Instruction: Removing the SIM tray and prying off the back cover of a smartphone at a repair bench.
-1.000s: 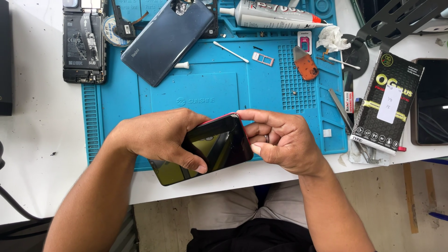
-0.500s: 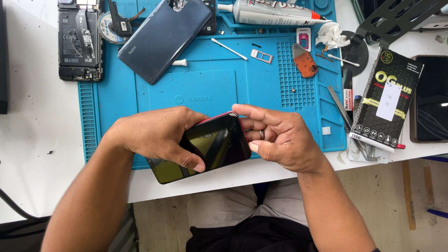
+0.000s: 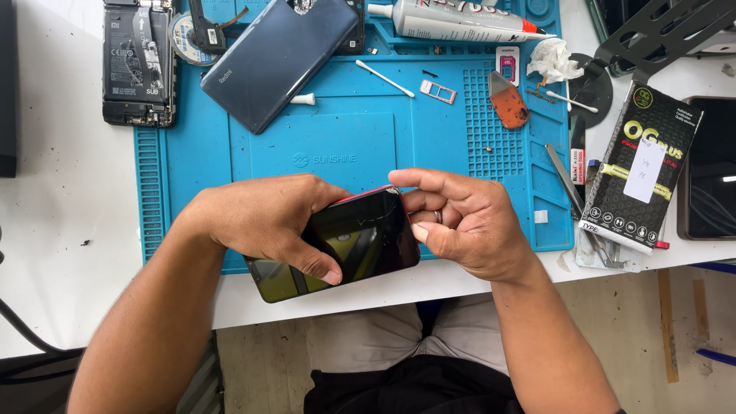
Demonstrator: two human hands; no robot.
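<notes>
Little is changing since the earlier frame: both hands are keeping the same grip, and the mat and its clutter are sitting a touch farther right in view. On the blue work mat (image 3: 360, 146) are lying a dark blue back cover (image 3: 280, 54), a cotton swab (image 3: 386, 78), a small card tray (image 3: 438, 91) and an orange pick (image 3: 509, 104); a glue tube (image 3: 452, 21) is resting along its far edge. At the near edge of the table (image 3: 69, 230), the left hand (image 3: 264, 218) is wrapping over the black phone (image 3: 360, 241), thumb pressing on the glass. The right hand (image 3: 460, 222) is curling against the phone's right end, fingertips pinching its corner.
</notes>
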